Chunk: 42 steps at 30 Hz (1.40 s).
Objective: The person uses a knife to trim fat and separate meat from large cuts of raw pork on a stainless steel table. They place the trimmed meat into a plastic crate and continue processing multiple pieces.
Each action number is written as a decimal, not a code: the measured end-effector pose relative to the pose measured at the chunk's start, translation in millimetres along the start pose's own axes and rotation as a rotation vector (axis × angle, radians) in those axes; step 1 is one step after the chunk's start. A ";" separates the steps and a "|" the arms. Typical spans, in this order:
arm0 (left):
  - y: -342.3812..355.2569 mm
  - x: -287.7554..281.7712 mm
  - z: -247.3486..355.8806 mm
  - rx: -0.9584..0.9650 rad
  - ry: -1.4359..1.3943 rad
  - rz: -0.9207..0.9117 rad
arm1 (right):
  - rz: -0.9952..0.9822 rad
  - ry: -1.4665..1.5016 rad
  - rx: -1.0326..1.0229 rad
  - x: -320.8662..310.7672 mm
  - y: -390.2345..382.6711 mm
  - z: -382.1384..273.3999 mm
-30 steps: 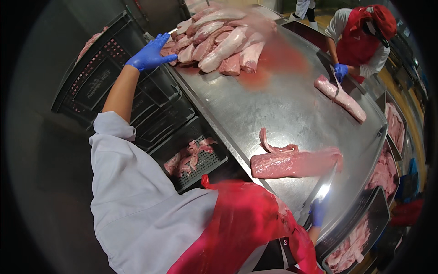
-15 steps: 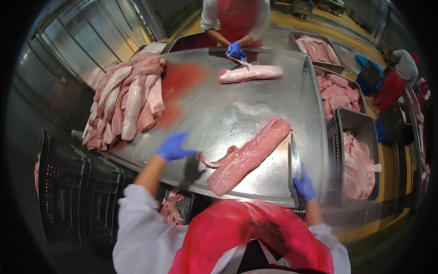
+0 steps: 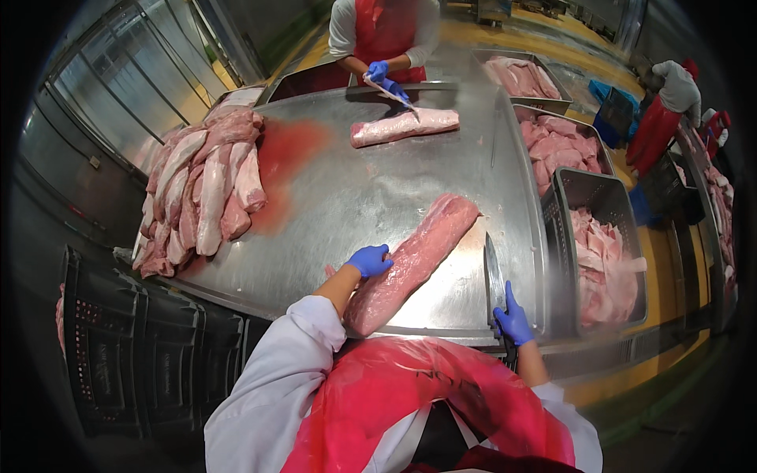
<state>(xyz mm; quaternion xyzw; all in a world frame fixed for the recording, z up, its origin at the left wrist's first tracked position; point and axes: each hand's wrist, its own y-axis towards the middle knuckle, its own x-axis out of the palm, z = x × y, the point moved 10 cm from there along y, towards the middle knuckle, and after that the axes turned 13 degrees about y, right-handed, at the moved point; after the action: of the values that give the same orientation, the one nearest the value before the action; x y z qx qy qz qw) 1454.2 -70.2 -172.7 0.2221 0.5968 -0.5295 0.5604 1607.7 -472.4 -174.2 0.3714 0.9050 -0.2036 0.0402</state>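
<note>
A long pink pork loin [image 3: 418,260] lies slantwise on the steel table [image 3: 307,268] in front of me. My left hand [image 3: 369,261], in a blue glove, is at the loin's left side, fingers closed around its thin side strip of meat [image 3: 330,270]. Most of that strip is hidden under the hand. To the right of the loin, apart from it, my right hand [image 3: 514,322], also gloved in blue, grips a knife [image 3: 494,276] by its dark handle. The blade points away from me, just above or along the tabletop; I cannot tell which.
Pork loins [image 3: 201,185] are heaped at the far left. Across the table, a co-worker's gloved hands [image 3: 386,75] work on another loin [image 3: 406,128] with a knife. Bins of meat [image 3: 558,154] and a grey crate [image 3: 561,221] line the right side; black crates [image 3: 134,347] stand left.
My left hand has moved right from open air beside the loin and closed on the strip. The right hand still holds the knife. The whole view has shifted slightly.
</note>
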 end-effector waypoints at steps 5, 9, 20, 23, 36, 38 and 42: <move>-14.9 -9.5 20.5 0.021 0.017 0.121 | -0.066 -0.026 -0.057 8.3 15.3 -13.6; -34.5 -19.0 31.7 0.039 0.042 0.182 | -0.138 -0.016 -0.099 27.2 30.9 -23.1; -300.8 -96.1 -297.3 -0.534 0.217 0.374 | -0.144 -0.093 -0.170 44.5 28.0 -3.7; -387.5 -131.7 -341.5 -0.703 0.246 0.374 | -0.161 -0.134 -0.138 36.0 31.8 2.7; -510.6 -207.2 -356.3 -0.946 0.382 0.376 | -0.255 -0.108 -0.178 64.0 65.6 -56.0; -512.4 -208.4 -354.4 -0.942 0.362 0.377 | -0.243 -0.107 -0.173 61.4 59.6 -55.8; -520.1 -212.7 -356.7 -0.941 0.343 0.394 | -0.242 -0.114 -0.169 62.7 52.7 -55.3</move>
<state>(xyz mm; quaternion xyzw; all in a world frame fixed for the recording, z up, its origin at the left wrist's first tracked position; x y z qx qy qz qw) 911.0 136.7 151.4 0.1380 0.7998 -0.0456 0.5825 1603.1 -375.5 -155.6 0.2429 0.9533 -0.1508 0.0976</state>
